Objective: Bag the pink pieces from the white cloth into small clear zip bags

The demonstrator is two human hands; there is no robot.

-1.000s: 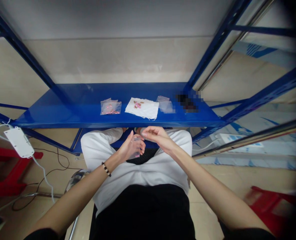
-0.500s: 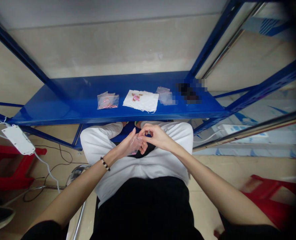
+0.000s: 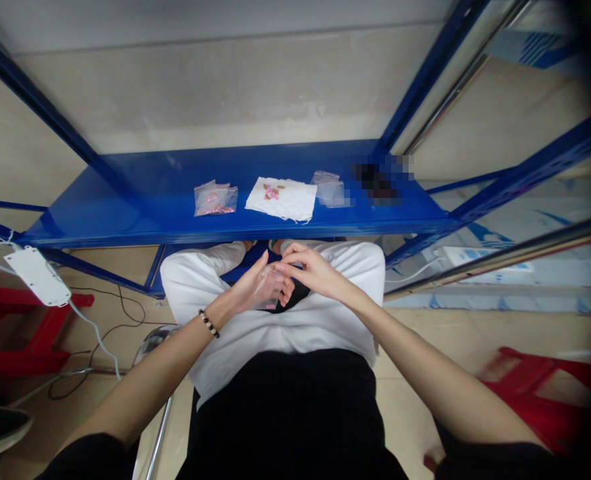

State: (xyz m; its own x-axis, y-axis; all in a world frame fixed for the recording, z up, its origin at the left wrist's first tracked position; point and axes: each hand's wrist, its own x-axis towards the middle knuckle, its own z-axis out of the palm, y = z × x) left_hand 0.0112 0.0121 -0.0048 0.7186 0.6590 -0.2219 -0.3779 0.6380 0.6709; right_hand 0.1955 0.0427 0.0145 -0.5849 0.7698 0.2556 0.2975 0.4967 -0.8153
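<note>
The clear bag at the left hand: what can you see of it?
The clear bag looks like thin, see-through plastic. Something pink shows near its lower edge, too small to identify. It lies against the palm side of the left hand, above the lap. The fingers of the right hand are by its upper end; whether they grip it is unclear.

Clear plastic bag (image 3: 264, 291): small, thin, transparent, film creased and catching highlights. Held in the left hand (image 3: 245, 291), lying across the palm side; fingers partly visible through or behind the film. Contents: a little pink material (image 3: 270, 307) at the lower end, individual pieces not resolved. Upper end near the fingertips of the right hand (image 3: 312, 270); contact there unclear. Mouth hidden.
</note>
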